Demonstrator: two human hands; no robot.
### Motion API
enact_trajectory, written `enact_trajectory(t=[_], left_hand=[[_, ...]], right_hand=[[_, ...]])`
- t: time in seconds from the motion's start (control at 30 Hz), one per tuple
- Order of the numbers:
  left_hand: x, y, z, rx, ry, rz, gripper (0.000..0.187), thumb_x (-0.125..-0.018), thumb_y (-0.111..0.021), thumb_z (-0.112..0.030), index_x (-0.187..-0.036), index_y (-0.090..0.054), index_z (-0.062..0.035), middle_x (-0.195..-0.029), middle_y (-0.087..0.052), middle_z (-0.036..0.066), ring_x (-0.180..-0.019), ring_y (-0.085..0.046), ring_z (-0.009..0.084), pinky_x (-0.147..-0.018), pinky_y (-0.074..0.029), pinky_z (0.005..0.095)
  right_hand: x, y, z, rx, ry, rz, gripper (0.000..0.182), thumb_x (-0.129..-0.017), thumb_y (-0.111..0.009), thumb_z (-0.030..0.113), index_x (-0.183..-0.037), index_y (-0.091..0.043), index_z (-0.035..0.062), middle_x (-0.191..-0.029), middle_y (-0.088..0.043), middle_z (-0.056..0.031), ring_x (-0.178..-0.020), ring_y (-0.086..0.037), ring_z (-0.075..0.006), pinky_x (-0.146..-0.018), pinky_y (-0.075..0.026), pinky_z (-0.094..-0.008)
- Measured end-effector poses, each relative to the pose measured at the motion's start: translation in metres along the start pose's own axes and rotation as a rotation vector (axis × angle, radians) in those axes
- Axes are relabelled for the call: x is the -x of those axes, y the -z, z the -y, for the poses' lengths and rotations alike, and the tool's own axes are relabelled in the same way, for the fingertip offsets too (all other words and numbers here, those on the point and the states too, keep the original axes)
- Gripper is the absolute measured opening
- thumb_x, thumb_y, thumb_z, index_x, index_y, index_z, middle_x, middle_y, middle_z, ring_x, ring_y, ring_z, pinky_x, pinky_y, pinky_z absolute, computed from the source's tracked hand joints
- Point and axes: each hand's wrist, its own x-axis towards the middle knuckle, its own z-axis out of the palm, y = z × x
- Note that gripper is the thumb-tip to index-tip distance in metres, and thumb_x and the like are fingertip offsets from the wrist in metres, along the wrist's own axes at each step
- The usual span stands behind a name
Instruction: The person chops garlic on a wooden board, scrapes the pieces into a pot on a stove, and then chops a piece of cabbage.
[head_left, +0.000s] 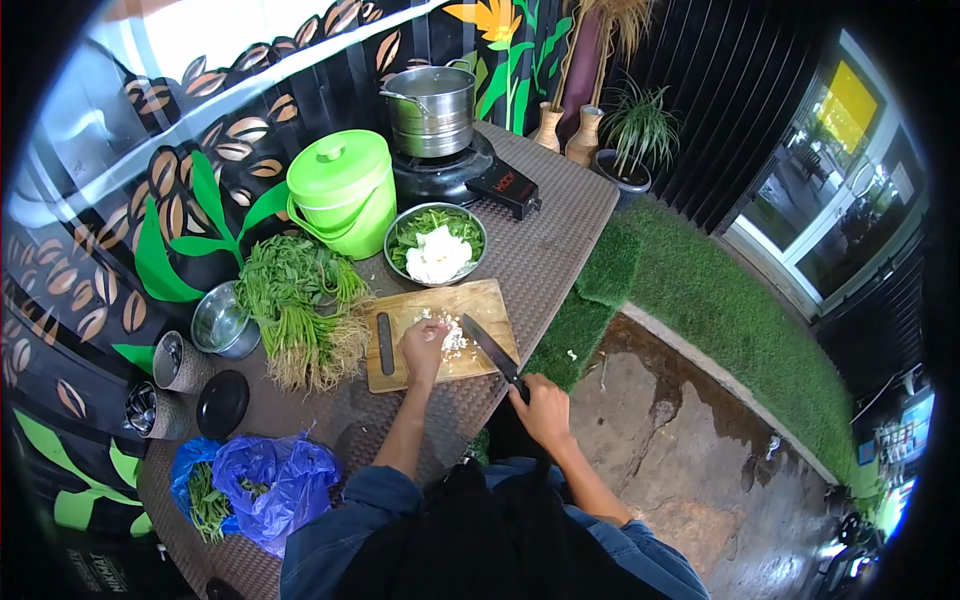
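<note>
My right hand (543,408) is wrapped round the black handle of a large knife (490,345), its dark blade angled over the right part of a wooden cutting board (487,300). Small white chopped pieces (455,338) are scattered over the middle of the board. Over their left side is my left hand (424,342), fingers bent and drawn together; what they hold, if anything, is too small to name. A dark flat strip (385,343) lies along the board's left side. Just behind the board, a metal bowl (393,262) holds green leaves and a white heap (438,255).
Leafy greens with roots (305,310) lie left of the board. Behind stand a green lidded bucket (340,195) and a steel pot (432,112) on a black stove (445,175). At left are a metal bowl (225,322), a black lid (223,403) and blue bags (275,485).
</note>
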Motion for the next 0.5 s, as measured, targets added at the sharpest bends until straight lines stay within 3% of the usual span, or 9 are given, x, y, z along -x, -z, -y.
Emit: enact_trajectory(t=[0.23,0.37,0.5], left_hand=[[0.011,0.001,-0.002,0.033,0.109,0.029,0.011,-0.073,-0.077,-0.006,-0.079,-0.071,-0.0003,-0.072,-0.069,0.005,-0.065,-0.062,0.0094,-0.062,-0.048,0.0225],[0.012,0.003,0.008,0.163,0.134,0.054,0.013,-0.073,-0.078,-0.010,-0.081,-0.072,-0.0013,-0.072,-0.070,0.007,-0.064,-0.064,0.0117,-0.061,-0.049,0.0245],[0.011,0.008,0.004,0.157,0.157,0.076,0.010,-0.074,-0.075,-0.003,-0.083,-0.072,0.0020,-0.074,-0.069,0.006,-0.068,-0.063,0.0094,-0.064,-0.050,0.0226]], right_hand=[[0.003,-0.017,0.013,0.028,0.070,0.016,0.028,-0.081,-0.066,0.026,-0.096,-0.059,0.0029,-0.083,-0.060,-0.0150,-0.078,-0.062,-0.0335,-0.066,-0.050,-0.0433],[0.003,-0.030,0.007,0.024,0.059,-0.019,0.027,-0.081,-0.066,0.025,-0.096,-0.060,0.0032,-0.084,-0.060,-0.0145,-0.079,-0.062,-0.0330,-0.066,-0.051,-0.0428],[0.002,-0.026,0.010,0.021,0.050,-0.013,0.026,-0.080,-0.067,0.024,-0.095,-0.060,0.0033,-0.084,-0.060,-0.0137,-0.079,-0.062,-0.0324,-0.067,-0.051,-0.0425]])
